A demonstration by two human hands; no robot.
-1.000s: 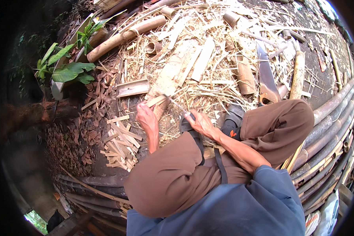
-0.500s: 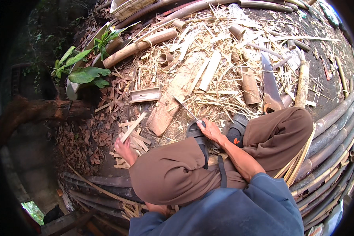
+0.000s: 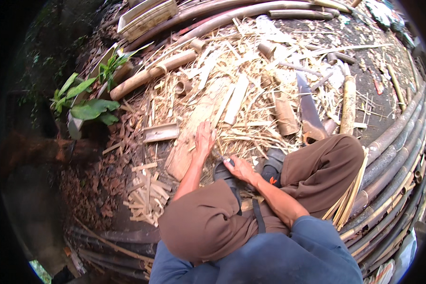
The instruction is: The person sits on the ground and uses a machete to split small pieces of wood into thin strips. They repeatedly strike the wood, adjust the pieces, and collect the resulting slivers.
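My left hand (image 3: 204,137) rests over the long wooden board (image 3: 187,130), its fingers stretched forward beside the lower end of a thin bamboo strip (image 3: 223,105). I see nothing clearly held in it. Close to my shoe, my right hand (image 3: 243,169) is closed around the dark handle of a knife (image 3: 230,162); the blade is hard to make out here. A wider pale bamboo slat (image 3: 236,99) lies on the shavings beside the board. Left of my knee sits a heap of short split bamboo pieces (image 3: 146,196).
Pale shavings (image 3: 255,125) cover the ground ahead. A handsaw (image 3: 310,106) and bamboo sections (image 3: 285,113) lie to the right. A split bamboo piece (image 3: 161,132) is left of the board. Long bamboo poles (image 3: 388,156) line the right side; a crate (image 3: 146,19) stands far left.
My left hand has moved from the heap of short pieces onto the board. The short piece it held is no longer in it. My right hand still holds the knife.
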